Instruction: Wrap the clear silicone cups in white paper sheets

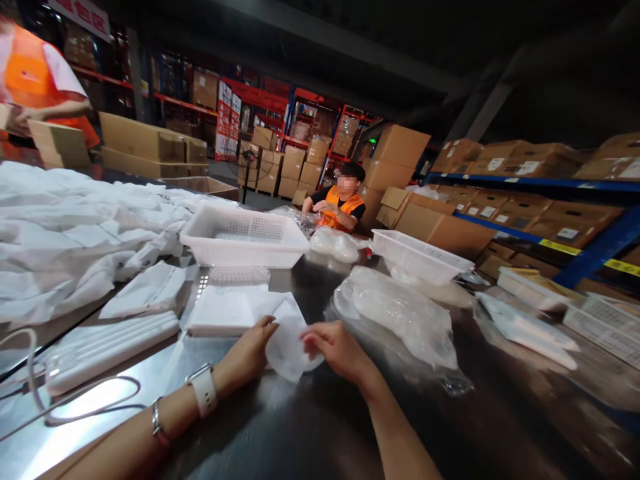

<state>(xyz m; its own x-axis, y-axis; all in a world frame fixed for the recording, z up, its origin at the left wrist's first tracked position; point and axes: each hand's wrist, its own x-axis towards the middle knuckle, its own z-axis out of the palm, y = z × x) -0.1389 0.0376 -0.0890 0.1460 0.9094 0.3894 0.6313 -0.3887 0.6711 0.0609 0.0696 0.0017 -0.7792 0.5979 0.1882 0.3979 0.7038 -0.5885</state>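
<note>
My left hand, with a white watch and a bracelet on its wrist, pinches the left edge of a thin, translucent white sheet or pouch. The piece has a rounded lower edge. At its right side, the fingers of my right hand are curled against it, slightly blurred. Just beyond my left hand lies a flat stack of white sheets or pouches. A white perforated basket stands behind that stack. To the right of my right hand rests a clear plastic bag of rounded, translucent pieces.
White packets are heaped at the left. Near them sit a long white power strip and a looped cable. Another basket stands at the right. Across the metal table a co-worker in an orange vest sits; another person stands far left.
</note>
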